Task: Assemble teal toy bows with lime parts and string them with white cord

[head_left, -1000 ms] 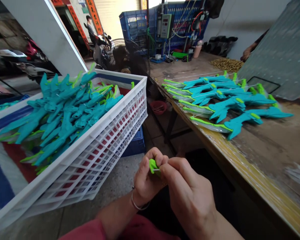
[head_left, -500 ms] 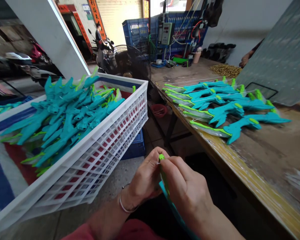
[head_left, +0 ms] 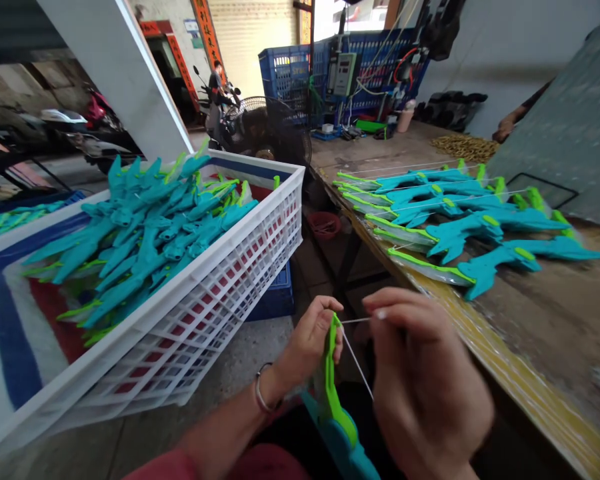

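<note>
My left hand (head_left: 305, 343) is closed around the green tip of a teal-and-green plastic toy bow (head_left: 331, 387), held upright in front of my lap. A white string (head_left: 357, 357) runs from that tip. To the right, my right hand (head_left: 425, 373) pinches the string between thumb and forefinger, with a small white knot or bead at the fingertips, and pulls a length of it taut. The bow's lower end drops out of view at the bottom. Several similar strung bows (head_left: 485, 230) lie in a row on the table at the right.
On the left, a white lattice crate (head_left: 240, 287) holds a heap of teal bows (head_left: 150, 240). A wooden table (head_left: 545, 313) edges my right side. Farther off are a fan (head_left: 275, 133), a red basket (head_left: 324, 225), a co-worker's hand (head_left: 505, 125) and a person by a motorbike (head_left: 215, 83).
My right hand has moved away from the bow's tip to the right, drawing the string out. The left hand stays on the tip, and more of the bow shows. The view has shifted slightly.
</note>
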{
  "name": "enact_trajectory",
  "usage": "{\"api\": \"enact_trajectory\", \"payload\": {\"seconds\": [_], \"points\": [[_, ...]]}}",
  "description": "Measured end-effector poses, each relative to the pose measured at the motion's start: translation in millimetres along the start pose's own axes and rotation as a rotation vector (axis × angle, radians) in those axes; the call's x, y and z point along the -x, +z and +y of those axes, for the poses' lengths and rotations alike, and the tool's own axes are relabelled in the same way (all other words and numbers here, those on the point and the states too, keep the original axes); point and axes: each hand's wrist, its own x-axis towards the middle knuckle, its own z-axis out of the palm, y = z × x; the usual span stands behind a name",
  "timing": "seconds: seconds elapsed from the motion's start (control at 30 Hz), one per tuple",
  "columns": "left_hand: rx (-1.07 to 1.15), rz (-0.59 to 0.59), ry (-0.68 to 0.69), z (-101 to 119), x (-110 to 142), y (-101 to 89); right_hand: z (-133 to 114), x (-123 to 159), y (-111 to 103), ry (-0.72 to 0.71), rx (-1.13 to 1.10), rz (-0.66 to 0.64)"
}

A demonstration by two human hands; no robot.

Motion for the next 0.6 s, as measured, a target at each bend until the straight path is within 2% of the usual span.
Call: {"api": "enact_trajectory", "payload": {"seconds": [0.1,0.2,0.3,0.43,0.6], "points": [[-0.048,-0.064,-0.023,-3,0,-5.1,13,-12,-2,0.257,-0.151,0.140],[-0.014,-0.113,-0.064,3,-1,-8.5,43,-9,4,0.458,-0.218,0.111],[0.099,-0.159,-0.092,6,-6,-7.7,67,3,12,0.573,-0.285,0.068],[0.093,-0.055,-0.126,0,-9,-3.2,69,19,11,0.578,-0.293,-0.020],[0.051,0.048,-0.103,-5,-9,1.8,63,27,-7,0.342,-0.288,-0.206]]}}
